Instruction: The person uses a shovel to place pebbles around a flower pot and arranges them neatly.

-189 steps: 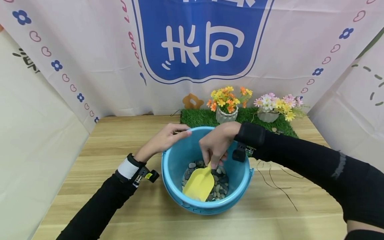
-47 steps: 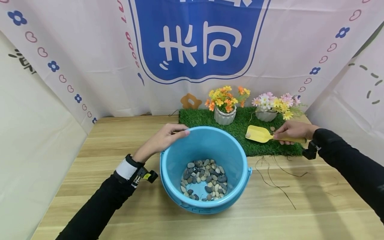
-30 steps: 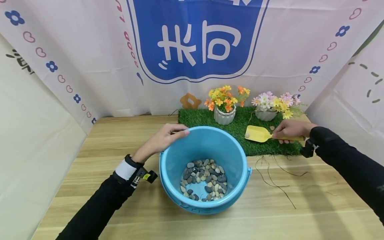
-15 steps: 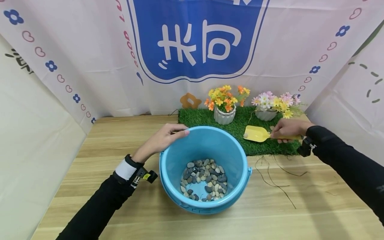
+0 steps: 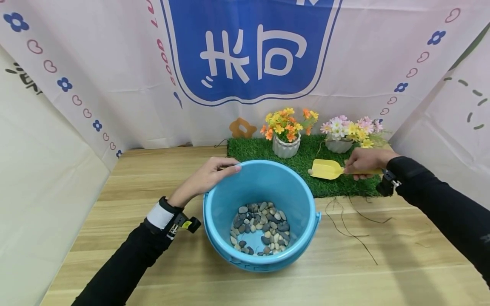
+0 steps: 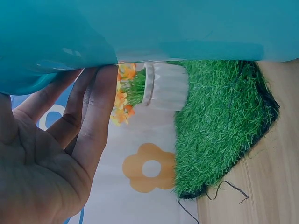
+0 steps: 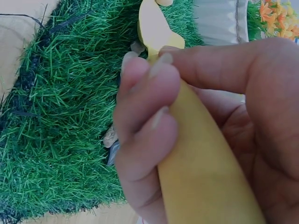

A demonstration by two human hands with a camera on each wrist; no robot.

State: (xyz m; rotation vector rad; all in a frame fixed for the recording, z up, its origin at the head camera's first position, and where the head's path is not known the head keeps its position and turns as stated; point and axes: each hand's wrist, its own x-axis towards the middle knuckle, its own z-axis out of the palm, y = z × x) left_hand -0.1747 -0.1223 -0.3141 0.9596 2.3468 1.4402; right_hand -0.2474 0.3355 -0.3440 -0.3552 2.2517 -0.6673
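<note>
A blue bucket (image 5: 214, 204) stands on the wooden table with several grey and tan pebbles (image 5: 260, 227) at its bottom. My left hand (image 5: 206, 177) rests on the bucket's far left rim, its fingers straight against the bucket wall (image 6: 187, 23). My right hand (image 5: 363, 161) grips the handle of a yellow scoop (image 5: 323, 169) above the green grass mat (image 5: 306, 163). A small pebble sits at the scoop's left tip. In the right wrist view my fingers (image 7: 149, 93) curl round the yellow handle (image 7: 201, 186), and a couple of pebbles (image 7: 112, 137) lie on the grass below.
A white pot of orange flowers (image 5: 286, 146) and a white pot of pink flowers (image 5: 338, 144) stand on the mat's far side. Thin dark strands (image 5: 352, 231) lie on the table right of the bucket. A printed cloth backdrop closes off the back and sides.
Earlier my right hand held the scoop inside the bucket; it now holds it over the mat. In the last second it drifted slightly left and farther back. The left hand stayed put.
</note>
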